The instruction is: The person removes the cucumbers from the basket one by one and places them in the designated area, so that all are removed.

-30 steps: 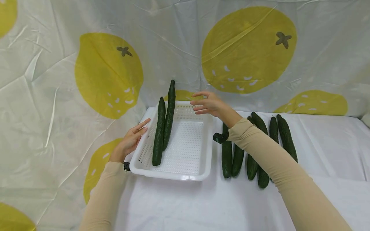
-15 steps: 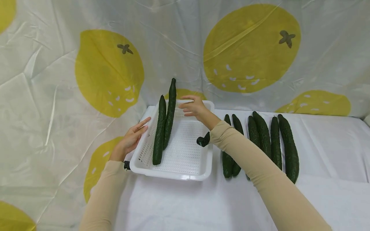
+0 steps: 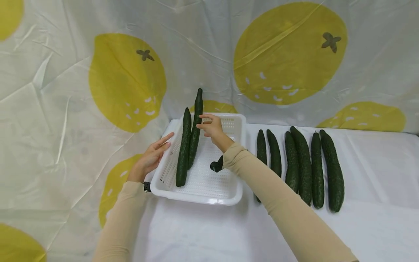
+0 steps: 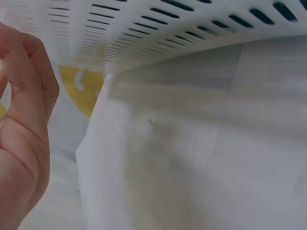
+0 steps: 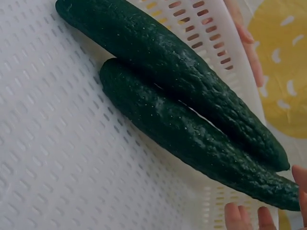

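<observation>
Two dark green cucumbers lie side by side in a white plastic basket (image 3: 196, 199), their upper ends reaching over its far rim: the left cucumber (image 3: 183, 153) and the right cucumber (image 3: 195, 138). My right hand (image 3: 212, 127) is over the basket with loosely bent, spread fingers, right at the upper part of the right cucumber. In the right wrist view its thumb (image 5: 300, 184) overlaps that cucumber's end while the fingertips (image 5: 235, 215) show a gap from it. Fingers extended, my left hand (image 3: 151, 158) rests at the outside of the basket's left rim, also seen beside the slotted wall (image 4: 144, 28).
Several more cucumbers (image 3: 301, 163) lie in a row on the white tablecloth (image 3: 376, 174) right of the basket, partly behind my right sleeve (image 3: 275, 196). A lemon-print sheet (image 3: 203, 43) hangs behind and at the left.
My right hand has moved left from the basket's far right corner to the right cucumber. The left hand stays at the rim, and the two cucumbers keep their place in the basket.
</observation>
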`<state>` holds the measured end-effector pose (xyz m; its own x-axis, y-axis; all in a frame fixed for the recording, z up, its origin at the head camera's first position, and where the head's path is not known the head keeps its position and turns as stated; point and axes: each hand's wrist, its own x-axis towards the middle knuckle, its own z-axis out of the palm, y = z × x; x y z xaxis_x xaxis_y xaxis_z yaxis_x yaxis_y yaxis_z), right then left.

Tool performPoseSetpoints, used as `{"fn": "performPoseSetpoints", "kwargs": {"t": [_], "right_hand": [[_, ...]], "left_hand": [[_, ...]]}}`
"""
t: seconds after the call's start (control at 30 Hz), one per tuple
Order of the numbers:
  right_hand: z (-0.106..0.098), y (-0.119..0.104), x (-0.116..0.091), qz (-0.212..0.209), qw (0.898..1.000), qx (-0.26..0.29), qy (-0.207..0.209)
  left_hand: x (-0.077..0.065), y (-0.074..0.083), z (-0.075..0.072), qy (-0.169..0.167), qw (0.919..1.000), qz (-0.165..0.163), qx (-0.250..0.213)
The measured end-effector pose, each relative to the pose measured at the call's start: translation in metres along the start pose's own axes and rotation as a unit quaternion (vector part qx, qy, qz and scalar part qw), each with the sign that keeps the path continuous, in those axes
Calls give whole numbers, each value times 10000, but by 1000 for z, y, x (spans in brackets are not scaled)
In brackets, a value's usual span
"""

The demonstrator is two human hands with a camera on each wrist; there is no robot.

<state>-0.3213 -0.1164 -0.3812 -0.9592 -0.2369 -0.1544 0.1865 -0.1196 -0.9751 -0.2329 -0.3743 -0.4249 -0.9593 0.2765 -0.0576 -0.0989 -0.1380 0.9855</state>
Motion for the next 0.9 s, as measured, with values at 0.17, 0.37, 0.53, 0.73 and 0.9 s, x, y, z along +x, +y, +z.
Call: {"fn": "performPoseSetpoints", "kwargs": {"t": [0.17,0.37,0.53,0.73,0.9], "right_hand": [[3,7,3,32,10000,73,-18],[5,16,8,-51,9998,172,-101],[8,20,10,-121,9996,193,-148],[12,25,11,-171,9991,279,-268],[13,30,11,-357,9985,296,-276]], "left_hand": [[1,0,0,-18,10000,0,-47],[0,5,5,-99,9998,-30,-174],[-1,6,6,-71,9998,-41,-176],[-1,1,3,-59,9997,-24,-243],[-1,-1,2,-71,9997,42,-211]]}}
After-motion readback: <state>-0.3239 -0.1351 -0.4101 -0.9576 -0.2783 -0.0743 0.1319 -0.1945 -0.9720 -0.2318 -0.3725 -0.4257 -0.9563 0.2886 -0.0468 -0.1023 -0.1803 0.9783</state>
